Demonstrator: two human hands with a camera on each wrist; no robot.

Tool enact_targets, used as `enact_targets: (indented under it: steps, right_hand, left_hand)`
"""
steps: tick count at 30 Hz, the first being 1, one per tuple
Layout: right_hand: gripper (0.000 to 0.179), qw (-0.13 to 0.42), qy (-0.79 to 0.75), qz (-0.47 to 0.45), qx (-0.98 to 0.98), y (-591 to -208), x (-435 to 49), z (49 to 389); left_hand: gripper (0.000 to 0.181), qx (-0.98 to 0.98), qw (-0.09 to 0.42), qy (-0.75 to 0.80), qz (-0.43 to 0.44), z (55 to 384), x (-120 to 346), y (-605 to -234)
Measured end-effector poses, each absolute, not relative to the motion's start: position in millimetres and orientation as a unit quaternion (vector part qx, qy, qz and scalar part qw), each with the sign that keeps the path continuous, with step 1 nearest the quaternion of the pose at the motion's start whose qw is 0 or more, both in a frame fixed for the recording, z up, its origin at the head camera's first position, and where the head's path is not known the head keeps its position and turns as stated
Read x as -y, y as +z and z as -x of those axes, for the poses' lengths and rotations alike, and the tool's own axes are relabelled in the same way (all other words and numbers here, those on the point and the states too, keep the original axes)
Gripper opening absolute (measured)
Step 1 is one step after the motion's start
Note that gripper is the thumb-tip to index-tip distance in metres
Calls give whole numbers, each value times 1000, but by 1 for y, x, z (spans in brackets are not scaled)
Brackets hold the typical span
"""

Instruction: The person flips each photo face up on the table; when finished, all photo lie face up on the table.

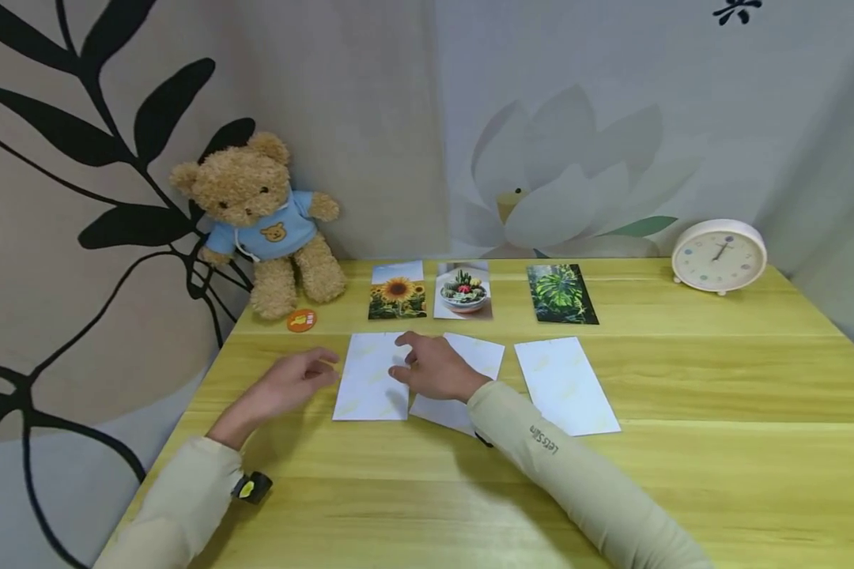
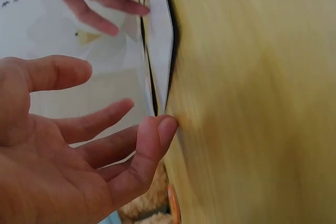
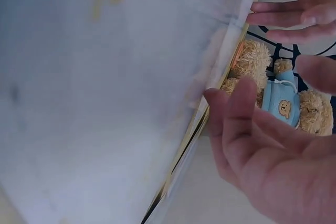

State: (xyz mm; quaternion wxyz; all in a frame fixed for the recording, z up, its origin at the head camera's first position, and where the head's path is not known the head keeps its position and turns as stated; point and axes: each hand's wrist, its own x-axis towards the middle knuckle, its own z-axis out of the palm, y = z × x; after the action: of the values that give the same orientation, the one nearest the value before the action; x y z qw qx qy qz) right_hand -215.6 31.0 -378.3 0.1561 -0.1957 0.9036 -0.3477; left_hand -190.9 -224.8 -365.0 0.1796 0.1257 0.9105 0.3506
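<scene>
Three white cards with faint yellow marks lie in a row on the wooden table: a left one [image 1: 366, 383], a middle one [image 1: 478, 353] turned at a slant, and a right one [image 1: 568, 385]. Just beside the left card's left edge is my left hand [image 1: 290, 385], fingers loosely bent and holding nothing. My right hand [image 1: 437, 367] is over the left and middle cards with relaxed fingers and nothing in its grasp; it hides part of the middle card. In the right wrist view, a fingertip [image 3: 212, 97] appears at or just above a white card surface [image 3: 121, 87]; contact is unclear.
Behind the white cards lie a sunflower picture [image 1: 397, 291], a potted cactus picture [image 1: 463, 292] and a green leaf picture [image 1: 562, 294]. A teddy bear [image 1: 273, 233] sits at the back left beside an orange disc [image 1: 301, 320]. A white clock [image 1: 719, 257] stands back right.
</scene>
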Motion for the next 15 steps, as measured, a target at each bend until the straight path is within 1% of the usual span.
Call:
enact_targets:
  steps: [6, 12, 15]
  right_hand:
    - [53, 162, -346, 196, -903, -375, -30, 212]
    - [56, 143, -300, 214, -919, -376, -30, 214]
    - [57, 142, -283, 207, -926, -375, -28, 214]
  left_hand:
    - [46, -912, 178, 348, -121, 186, 215, -365]
    - [48, -921, 164, 331, -124, 185, 209, -367]
    - [48, -922, 162, 328, -124, 185, 208, -368]
